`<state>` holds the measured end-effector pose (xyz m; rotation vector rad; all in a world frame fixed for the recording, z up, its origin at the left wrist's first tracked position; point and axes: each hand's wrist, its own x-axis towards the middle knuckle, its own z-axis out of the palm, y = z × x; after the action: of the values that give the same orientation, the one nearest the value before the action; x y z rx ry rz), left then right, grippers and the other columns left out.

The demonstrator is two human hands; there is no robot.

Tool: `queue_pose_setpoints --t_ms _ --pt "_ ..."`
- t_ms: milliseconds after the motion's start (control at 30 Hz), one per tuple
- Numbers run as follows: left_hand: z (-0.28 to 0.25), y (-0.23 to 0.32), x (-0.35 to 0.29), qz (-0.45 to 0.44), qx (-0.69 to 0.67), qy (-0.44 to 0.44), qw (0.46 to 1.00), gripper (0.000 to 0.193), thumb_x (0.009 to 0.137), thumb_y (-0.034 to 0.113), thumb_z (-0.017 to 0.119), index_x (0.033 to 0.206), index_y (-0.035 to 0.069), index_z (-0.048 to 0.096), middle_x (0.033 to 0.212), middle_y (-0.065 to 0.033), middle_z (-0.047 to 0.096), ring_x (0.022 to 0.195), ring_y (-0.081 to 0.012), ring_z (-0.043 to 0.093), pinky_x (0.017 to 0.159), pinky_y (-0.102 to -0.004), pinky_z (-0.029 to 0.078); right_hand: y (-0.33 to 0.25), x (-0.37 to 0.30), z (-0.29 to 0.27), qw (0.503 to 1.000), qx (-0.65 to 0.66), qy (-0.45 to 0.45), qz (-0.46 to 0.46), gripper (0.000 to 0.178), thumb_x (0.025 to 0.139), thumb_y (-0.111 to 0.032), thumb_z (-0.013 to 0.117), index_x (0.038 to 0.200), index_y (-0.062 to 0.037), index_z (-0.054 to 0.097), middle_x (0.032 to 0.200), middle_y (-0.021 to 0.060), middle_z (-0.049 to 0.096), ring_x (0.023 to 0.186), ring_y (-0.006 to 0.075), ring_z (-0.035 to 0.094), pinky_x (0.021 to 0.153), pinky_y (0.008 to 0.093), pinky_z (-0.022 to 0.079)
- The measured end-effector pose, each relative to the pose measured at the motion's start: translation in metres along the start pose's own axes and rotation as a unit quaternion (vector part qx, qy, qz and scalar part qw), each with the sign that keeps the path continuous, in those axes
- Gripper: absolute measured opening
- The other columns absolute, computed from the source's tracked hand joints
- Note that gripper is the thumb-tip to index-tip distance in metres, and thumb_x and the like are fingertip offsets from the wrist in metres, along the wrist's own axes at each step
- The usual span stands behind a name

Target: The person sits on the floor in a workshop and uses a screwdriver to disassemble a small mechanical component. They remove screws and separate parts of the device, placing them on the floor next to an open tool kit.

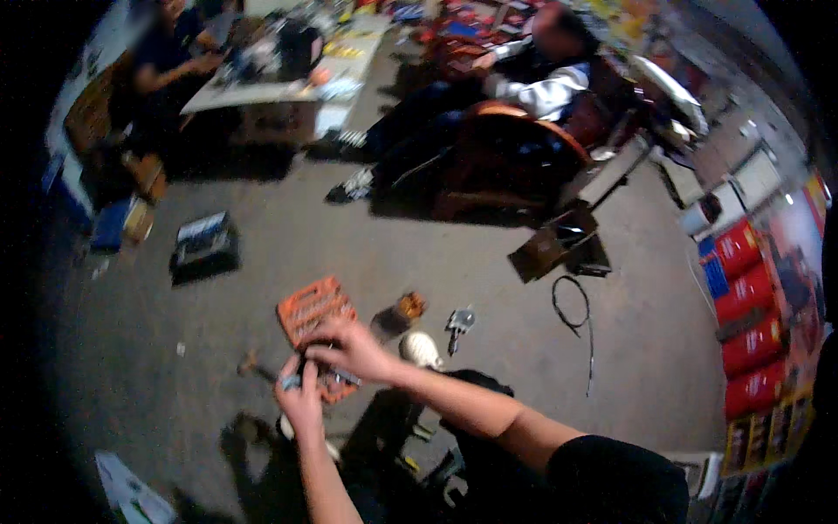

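My left hand (299, 395) and my right hand (353, 351) meet over an orange tool case (303, 295) on the floor. Fingers of both are closed around a small dark thing (305, 360), too blurred and covered to name. A shiny metal piece (347, 377) shows just below my right hand; I cannot tell whether it is held or lies in the case. Left of the hands lies what looks like a hammer (253, 365). Beyond my right wrist are a metal part with copper-coloured windings (410, 306) and a grey metal part with a shaft (461, 323).
A black cable (572, 323) lies looped on the floor at right. Farther off are a dark box (205, 248) and a brown open box (563, 244). One person (541, 83) sits in a chair, another (166, 61) at a cluttered table (349, 113). Red packages (749, 301) line the right side.
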<state>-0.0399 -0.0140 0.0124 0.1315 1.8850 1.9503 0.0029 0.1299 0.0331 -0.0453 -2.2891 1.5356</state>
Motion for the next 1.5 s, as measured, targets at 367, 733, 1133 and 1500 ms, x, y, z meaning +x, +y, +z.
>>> queue_pose_setpoints --t_ms 367,733,1133,1500 --pt "0.011 -0.025 0.008 0.001 0.122 -0.045 0.992 0.012 0.084 0.004 0.054 0.093 -0.004 0.056 0.079 -0.0014 0.054 0.065 -0.0100 0.045 0.055 -0.0277 0.038 -0.002 -0.015 -0.020 0.985 -0.155 0.011 -0.078 0.021 0.077 -0.012 0.065 0.094 -0.0005 0.061 0.084 0.0133 0.056 0.077 0.0318 0.059 0.063 0.0402 0.047" --pt "0.020 0.000 0.002 -0.283 -0.318 -0.040 0.904 0.017 0.091 0.013 0.052 0.106 0.007 0.055 0.088 -0.0012 0.058 0.067 -0.0073 0.050 0.045 -0.0204 0.035 0.005 -0.013 -0.022 0.955 -0.253 0.059 -0.142 0.026 0.069 -0.013 0.067 0.092 -0.0051 0.058 0.082 0.0083 0.055 0.072 0.0274 0.059 0.057 0.0361 0.048" --pt "0.025 -0.009 0.001 -0.110 -0.263 -0.028 0.958 0.027 0.088 0.006 0.054 0.115 0.001 0.053 0.109 -0.0068 0.058 0.101 -0.0199 0.057 0.087 -0.0345 0.046 -0.009 -0.011 -0.017 0.952 -0.230 0.168 -0.113 0.022 0.069 -0.011 0.072 0.083 -0.0047 0.057 0.080 0.0087 0.054 0.084 0.0286 0.053 0.064 0.0338 0.046" --pt "0.026 0.005 0.003 0.137 0.046 0.004 0.989 0.015 0.080 0.002 0.063 0.095 -0.001 0.065 0.094 -0.0059 0.061 0.081 -0.0150 0.058 0.069 -0.0271 0.047 0.012 -0.016 -0.012 0.887 0.341 0.022 0.310 0.034 0.087 -0.034 0.062 0.097 -0.0015 0.058 0.085 0.0006 0.060 0.073 0.0074 0.052 0.062 0.0247 0.043"
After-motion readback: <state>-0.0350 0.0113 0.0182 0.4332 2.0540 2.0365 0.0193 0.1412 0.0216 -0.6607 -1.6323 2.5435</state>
